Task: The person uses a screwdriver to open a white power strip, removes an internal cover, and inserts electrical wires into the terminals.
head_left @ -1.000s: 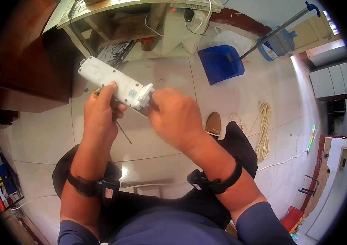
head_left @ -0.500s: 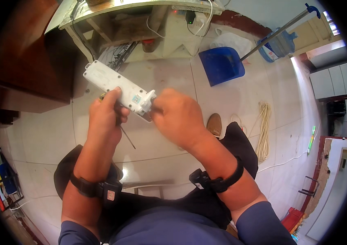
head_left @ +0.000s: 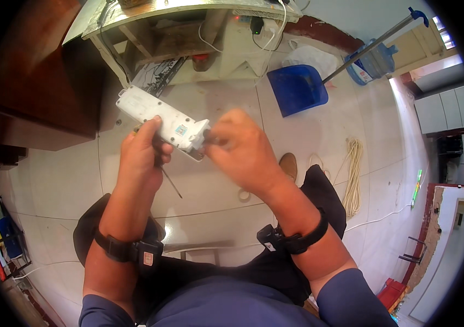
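Observation:
My left hand (head_left: 140, 150) is closed round the white power strip (head_left: 153, 111), its thumb pressed on the face with the screw holes and a small blue label. A screwdriver (head_left: 173, 183) is tucked in the same hand; its thin shaft points down below the fingers, and most of the handle is hidden. The strip slants from upper left to lower right, with a hanging loop at the far end. At its near right end, my right hand (head_left: 245, 147) is closed in a pinch beside the opening. What those fingers grip is hidden and slightly blurred.
A blue dustpan (head_left: 300, 90) lies beyond my right hand, beside a water jug (head_left: 371, 65). A coiled cream cord (head_left: 354, 180) and a ring-shaped roll (head_left: 244, 194) are on the tiled floor. A low worktable (head_left: 232, 68) stands ahead, a dark red-brown cabinet (head_left: 35, 103) at left.
My right hand has shifted slightly up and right, its fingers a little off the strip's end. The strip has moved slightly right and down. The ring-shaped roll now shows more fully.

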Available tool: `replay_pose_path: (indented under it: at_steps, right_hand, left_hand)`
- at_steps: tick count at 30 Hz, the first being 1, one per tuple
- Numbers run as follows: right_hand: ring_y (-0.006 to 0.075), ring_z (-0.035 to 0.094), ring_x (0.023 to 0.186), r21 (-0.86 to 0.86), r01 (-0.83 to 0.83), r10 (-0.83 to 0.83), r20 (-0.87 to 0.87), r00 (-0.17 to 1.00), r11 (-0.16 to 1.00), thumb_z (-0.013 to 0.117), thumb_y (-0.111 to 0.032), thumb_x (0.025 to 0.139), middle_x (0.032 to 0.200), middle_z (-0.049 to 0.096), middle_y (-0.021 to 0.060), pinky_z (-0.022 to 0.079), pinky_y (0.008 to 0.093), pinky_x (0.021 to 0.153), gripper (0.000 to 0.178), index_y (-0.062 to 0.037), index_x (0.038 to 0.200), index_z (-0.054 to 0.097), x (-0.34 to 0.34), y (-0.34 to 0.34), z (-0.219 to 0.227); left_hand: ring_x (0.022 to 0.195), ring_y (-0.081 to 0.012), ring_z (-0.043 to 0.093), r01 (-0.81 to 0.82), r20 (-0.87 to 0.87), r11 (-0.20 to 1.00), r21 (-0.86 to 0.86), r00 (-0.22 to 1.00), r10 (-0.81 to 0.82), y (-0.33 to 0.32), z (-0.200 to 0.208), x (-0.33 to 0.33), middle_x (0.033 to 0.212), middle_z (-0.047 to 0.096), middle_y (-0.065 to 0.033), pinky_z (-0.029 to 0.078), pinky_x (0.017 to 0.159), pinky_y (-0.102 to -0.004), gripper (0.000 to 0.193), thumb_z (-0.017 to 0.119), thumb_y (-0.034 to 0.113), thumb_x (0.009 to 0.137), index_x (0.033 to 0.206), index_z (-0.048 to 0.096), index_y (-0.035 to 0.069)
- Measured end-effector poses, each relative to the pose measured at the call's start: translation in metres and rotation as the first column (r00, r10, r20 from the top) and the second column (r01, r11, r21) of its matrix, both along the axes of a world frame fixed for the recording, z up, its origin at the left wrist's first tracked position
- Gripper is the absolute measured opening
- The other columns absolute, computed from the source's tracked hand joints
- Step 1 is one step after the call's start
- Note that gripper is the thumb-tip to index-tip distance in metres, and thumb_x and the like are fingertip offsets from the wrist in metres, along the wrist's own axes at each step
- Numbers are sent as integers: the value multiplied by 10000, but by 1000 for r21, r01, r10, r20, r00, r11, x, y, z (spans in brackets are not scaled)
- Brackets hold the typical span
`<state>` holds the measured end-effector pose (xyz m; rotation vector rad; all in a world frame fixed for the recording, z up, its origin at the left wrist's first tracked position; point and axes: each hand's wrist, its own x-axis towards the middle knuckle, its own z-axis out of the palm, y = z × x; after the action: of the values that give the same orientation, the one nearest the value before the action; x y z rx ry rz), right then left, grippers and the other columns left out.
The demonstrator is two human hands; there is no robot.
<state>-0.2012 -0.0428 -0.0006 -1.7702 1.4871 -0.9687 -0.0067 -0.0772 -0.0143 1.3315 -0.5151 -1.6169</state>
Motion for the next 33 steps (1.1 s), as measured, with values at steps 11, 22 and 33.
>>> replay_pose_path:
  at_steps: [11,22,33]
  right_hand:
    - [201,698,814,587,-372,-141,647,749,719,569,-223,991,1090,620,125,540,276,571,585,-30,1480,314,1,7,18]
    - [105,608,556,555,-277,-127,580,805,784,496,-249,1019,989,622,62,394,207,441,437,-20,1391,472,-3,6,15]
    - [78,511,464,534,-247,-108,547,830,809,511,-249,1011,853,618,33,420,227,447,479,36,1392,460,2,8,7]
  left_hand:
    - [543,-109,542,117,-52,992,47,992,-115,5,1,-1,763,620,-47,403,461,-255,244,654,261,913,960,607,26]
    - [650,-71,525,378,590,796,-473,807,-33,19,20,-6,843,580,-16,428,556,-220,579,808,287,803,1234,533,18]
    - [654,-31,431,485,723,650,-585,675,147,7,21,-4,738,504,47,362,569,-199,163,719,105,902,1011,630,24]
